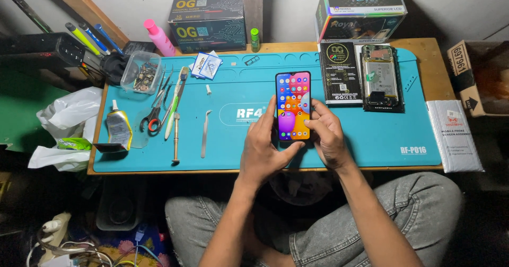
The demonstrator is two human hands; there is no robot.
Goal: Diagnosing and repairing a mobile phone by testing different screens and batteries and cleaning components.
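A slim, glossy smartphone (292, 106) with a lit, colourful screen is gripped upright by the left hand (262, 147) and the right hand (326, 132), above the smooth teal rubber mat (371, 134) on the wooden bench (432, 60); thin steel tweezers (204, 133) lie nearby.

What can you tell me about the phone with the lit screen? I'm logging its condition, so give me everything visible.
The phone is a slim dark-framed slab, held upright above the blue work mat. Its glass screen is on, showing rows of colourful app icons over a pink, purple and orange wallpaper, with a small notch at the top edge. No cracks are visible. The left hand cradles its left edge and bottom, thumb under the lower corner; the right hand touches its right edge. Its back is hidden.
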